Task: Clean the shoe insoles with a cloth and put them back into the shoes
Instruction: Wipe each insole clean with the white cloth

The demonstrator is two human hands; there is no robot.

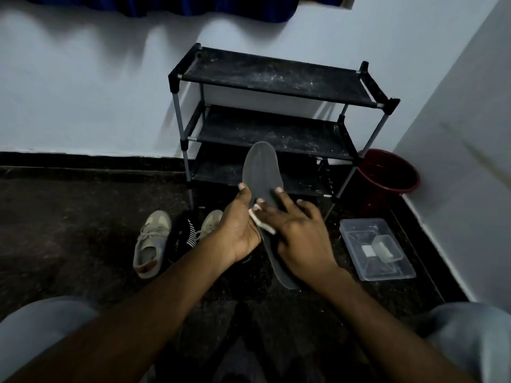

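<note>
Dark speckled floor [83, 217], white walls meeting in a corner on the right. Centre frame, the left hand [237, 230] grips a grey insole [260, 167] by its left edge, thumb up along the rim. The insole is held off the floor, toe end up, in front of the rack. On its face the right hand [298, 236] lies flat, fingers spread, pressing a small white cloth [262, 225] that peeks out btwn both hands. Two beige shoes [150, 244] sit on the floor just left, w/ a black striped item [182, 233] btwn them. Behind: black 3-tier shoe rack [271, 78]. Right: red bucket [387, 175] and clear plastic tub [356, 239].
</note>
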